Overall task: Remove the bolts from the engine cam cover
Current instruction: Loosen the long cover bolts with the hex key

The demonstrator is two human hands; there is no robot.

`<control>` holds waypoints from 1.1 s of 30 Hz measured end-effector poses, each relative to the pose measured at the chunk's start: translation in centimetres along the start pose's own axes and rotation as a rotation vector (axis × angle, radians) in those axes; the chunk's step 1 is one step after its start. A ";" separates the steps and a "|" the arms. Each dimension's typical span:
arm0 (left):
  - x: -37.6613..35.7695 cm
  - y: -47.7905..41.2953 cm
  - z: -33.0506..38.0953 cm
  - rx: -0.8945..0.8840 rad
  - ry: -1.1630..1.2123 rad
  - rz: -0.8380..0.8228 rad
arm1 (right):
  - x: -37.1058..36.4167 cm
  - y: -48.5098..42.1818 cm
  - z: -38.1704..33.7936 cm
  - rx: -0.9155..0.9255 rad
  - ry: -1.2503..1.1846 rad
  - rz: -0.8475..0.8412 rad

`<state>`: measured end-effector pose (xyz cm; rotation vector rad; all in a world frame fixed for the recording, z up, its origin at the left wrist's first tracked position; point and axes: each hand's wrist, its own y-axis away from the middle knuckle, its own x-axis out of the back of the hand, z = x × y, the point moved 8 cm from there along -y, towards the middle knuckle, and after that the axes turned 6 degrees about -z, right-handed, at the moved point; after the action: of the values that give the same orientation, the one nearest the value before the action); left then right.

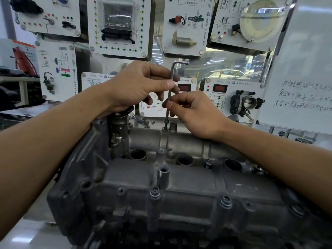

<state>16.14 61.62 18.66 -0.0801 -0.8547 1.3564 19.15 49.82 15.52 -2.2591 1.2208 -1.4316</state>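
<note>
You are, as I judge it, in the middle of the task. The cam cover lies directly before you, between your two forearms. At its far edge one bolt already stands raised above its boss, so it seems nearly free. Several others are not yet touched: a front bolt and a second front bolt sit in the near edge, and a middle bolt sits between the round openings. Some small loose parts lie behind the cover. They may be bolts taken out, but I cannot tell.

Both your hands grasp the hex key, which stands nearly upright with its tip in the raised bolt and its short arm at the top pointing to your right. Your left hand is the higher one and pinches the shaft below the bend with thumb and fingertips. Your right hand is lower and pinches the shaft between thumb and forefinger, just above the bolt, with the other fingers curled. Both forearms reach forward over the cover.
</note>
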 end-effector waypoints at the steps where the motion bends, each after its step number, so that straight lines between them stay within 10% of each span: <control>1: 0.0 0.0 0.1 -0.010 -0.004 -0.007 | -0.1 0.1 -0.1 0.000 0.001 -0.008; 33: 0.4 0.0 0.4 -0.058 -0.095 0.086 | 0.7 0.4 0.1 -0.023 -0.017 0.089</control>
<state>15.86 61.76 19.10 -0.0988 -0.9804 1.4244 19.13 49.05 15.75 -2.1976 1.3208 -1.3707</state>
